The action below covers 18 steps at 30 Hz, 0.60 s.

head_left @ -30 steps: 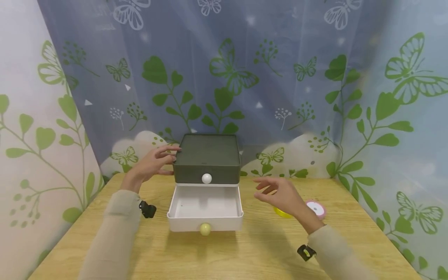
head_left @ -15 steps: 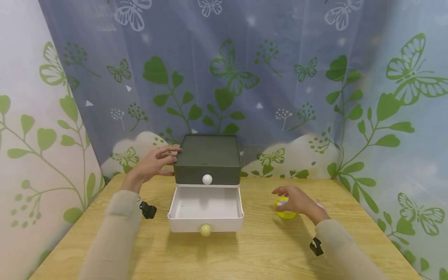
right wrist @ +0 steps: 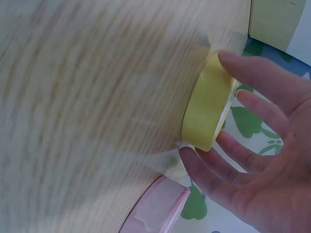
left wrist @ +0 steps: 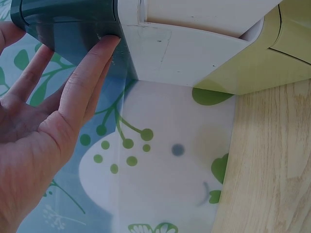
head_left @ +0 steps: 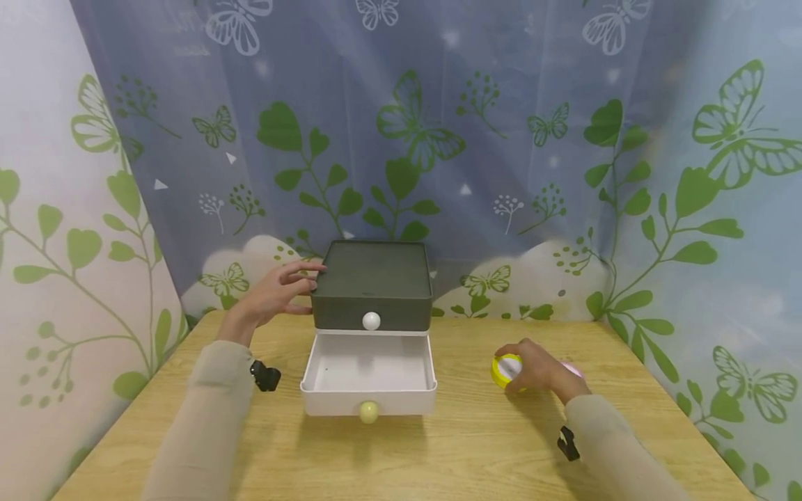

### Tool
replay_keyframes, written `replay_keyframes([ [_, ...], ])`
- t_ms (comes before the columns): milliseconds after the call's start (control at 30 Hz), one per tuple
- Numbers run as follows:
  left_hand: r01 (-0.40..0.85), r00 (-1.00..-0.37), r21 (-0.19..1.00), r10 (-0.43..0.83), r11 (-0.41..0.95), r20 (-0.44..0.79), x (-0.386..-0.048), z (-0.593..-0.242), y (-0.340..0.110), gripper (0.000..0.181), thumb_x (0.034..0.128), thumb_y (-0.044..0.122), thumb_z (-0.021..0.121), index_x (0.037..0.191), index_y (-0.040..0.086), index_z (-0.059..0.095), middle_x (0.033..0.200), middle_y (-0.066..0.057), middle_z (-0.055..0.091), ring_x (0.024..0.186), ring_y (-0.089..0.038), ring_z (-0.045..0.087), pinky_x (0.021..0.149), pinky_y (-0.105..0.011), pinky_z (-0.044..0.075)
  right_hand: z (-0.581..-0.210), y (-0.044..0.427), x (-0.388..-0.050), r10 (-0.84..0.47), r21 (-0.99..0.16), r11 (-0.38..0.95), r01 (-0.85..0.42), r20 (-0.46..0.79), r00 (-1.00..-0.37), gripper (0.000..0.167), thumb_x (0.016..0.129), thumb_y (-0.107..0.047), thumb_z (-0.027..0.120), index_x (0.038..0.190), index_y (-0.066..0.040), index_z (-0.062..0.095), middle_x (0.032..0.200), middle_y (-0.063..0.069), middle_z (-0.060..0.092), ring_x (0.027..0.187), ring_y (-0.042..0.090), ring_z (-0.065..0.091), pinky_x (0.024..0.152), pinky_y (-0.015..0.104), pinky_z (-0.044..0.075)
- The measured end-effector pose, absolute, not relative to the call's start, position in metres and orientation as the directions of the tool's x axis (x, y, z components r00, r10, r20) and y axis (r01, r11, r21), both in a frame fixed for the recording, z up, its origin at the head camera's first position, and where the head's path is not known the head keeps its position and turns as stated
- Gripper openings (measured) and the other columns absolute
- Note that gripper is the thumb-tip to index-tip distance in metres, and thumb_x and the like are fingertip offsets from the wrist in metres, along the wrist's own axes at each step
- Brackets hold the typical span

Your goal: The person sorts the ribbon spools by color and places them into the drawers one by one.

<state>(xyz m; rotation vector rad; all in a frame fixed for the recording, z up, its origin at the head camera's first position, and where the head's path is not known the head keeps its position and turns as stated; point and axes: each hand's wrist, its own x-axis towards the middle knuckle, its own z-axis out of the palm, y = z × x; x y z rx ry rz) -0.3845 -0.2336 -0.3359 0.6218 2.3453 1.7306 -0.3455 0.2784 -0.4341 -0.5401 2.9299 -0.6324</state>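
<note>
Likely step: picking up yellow ribbon spool (right wrist: 205, 107), toward right edge of bench (head_left: 476, 445); right hand (head_left: 536, 367) half-curled, pinching its rim. Left hand (head_left: 269, 296) spread, touching drawer unit (head_left: 376, 268) near back edge. Next move seemingly calls for steady pinch, lift clear of pink spool (right wrist: 156, 208).

Soft shadows on the table (head_left: 466, 445), dimmer wrist views

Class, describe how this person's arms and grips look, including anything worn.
The left sleeve and right sleeve are long and plain beige. A small black device shows beside the left one, a second black device beside the right. The left grip and right grip are ungloved hands.
</note>
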Motion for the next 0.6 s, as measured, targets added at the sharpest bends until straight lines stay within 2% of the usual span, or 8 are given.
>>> replay_keyframes([
  [133,0.232,-0.899,0.943,0.422,0.239,0.114,-0.385,-0.336,-0.234,0.055,0.1090,0.022,0.053,0.159,0.006,0.036,0.162,-0.028,0.029,0.142,-0.046,0.038,0.108,-0.066,0.049,-0.435,0.278,-0.345,-0.372,-0.406,0.851,-0.334,-0.018,-0.928,0.068,0.064,-0.004,0.093,0.128,-0.002,0.069,0.116,0.026,0.061,0.101,0.033,0.057,0.093,0.056,0.053],
  [333,0.235,-0.897,0.942,0.426,0.239,0.116,-0.385,-0.337,-0.234,0.055,0.1091,0.022,0.053,0.159,0.005,0.036,0.163,-0.028,0.028,0.143,-0.047,0.037,0.107,-0.064,0.051,-0.430,0.278,-0.342,-0.406,-0.392,0.845,-0.364,-0.027,-0.913,0.066,0.065,-0.006,0.093,0.128,-0.005,0.071,0.121,0.024,0.063,0.110,0.038,0.059,0.097,0.058,0.053],
  [600,0.232,-0.902,0.941,0.417,0.245,0.114,-0.385,-0.337,-0.234,0.054,0.1087,0.019,0.053,0.159,0.006,0.036,0.161,-0.028,0.030,0.142,-0.046,0.038,0.108,-0.066,0.049,-0.406,0.268,-0.336,-0.493,-0.404,0.806,-0.433,-0.051,-0.869,0.065,0.065,-0.004,0.093,0.127,-0.009,0.074,0.117,0.013,0.065,0.108,0.031,0.059,0.091,0.047,0.051],
])
